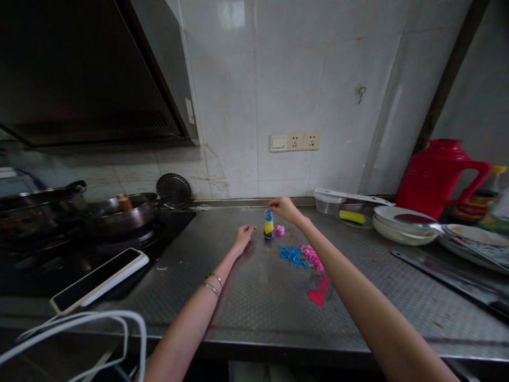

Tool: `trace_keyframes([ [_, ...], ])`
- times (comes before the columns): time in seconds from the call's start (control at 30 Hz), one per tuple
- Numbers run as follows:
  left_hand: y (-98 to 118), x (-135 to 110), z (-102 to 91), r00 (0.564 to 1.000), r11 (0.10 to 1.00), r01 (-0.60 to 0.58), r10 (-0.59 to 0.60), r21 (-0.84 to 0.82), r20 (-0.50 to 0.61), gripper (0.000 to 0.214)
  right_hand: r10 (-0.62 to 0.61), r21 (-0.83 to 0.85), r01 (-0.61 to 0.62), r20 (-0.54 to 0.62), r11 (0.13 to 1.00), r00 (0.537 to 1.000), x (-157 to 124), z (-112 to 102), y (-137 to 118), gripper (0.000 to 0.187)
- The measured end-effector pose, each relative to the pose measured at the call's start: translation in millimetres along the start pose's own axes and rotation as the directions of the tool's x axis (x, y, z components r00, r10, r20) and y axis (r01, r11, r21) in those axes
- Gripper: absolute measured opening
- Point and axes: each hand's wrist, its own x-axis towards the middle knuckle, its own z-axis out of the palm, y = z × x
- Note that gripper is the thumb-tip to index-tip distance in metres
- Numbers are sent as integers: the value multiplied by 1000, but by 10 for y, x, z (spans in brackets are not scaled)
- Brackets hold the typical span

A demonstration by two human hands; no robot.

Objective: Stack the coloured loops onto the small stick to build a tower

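"Two hands, and one tiny upright stack of blue, yellow and black (269,225) stands between them on the steel desk (246,313). What could go wrong?"

"That stack, mainly. It looks narrow and possibly top-heavy, so a light brush from the right hand (284,208) could tip it. Those fingers (274,202) sit pressed together just above its top, and I cannot tell whether they are pinching anything."

"And the left hand (244,237)?"

"Its fingers (249,228) rest loosely together, holding nothing visible, just short of the stack. A hasty reach could knock the stack toward the pink scrap (279,230) beside it."

"What about the curly blue strips (292,255) and pink strips (312,257)?"

"They lie loose, close under the right forearm (330,260). Dragging that arm across could scatter them, or smear the red patch (319,293) if it's wet, though I cannot tell."

"Anything farther off?"

"The phone (99,281), well to the left on the stove's edge. A wide sweep of the left arm (199,313) could shove it across the black hob."
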Motion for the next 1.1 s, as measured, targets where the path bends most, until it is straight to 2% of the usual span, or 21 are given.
trace_keyframes([
  [0.27,12,-6,-4,1000,1000,-10,10,2,-4,44,89,105,-78,-107,991,990,-377,-38,147,20],
  [0.57,33,-19,-6,1000,997,-28,27,75,9,37,203,140,-186,-120,973,972,-905,171,479,33],
  [0.83,138,-64,-3,999,993,-51,49,107,23,36,224,168,-204,-110,964,968,-1042,258,581,35],
  [0.97,241,-104,-6,980,949,-176,145,260,136,37,225,184,-203,-104,962,969,-1049,261,572,34],
  [1.1,390,-180,16,912,846,-340,191,410,363,40,213,165,-196,-92,967,973,-1049,264,551,33],
])
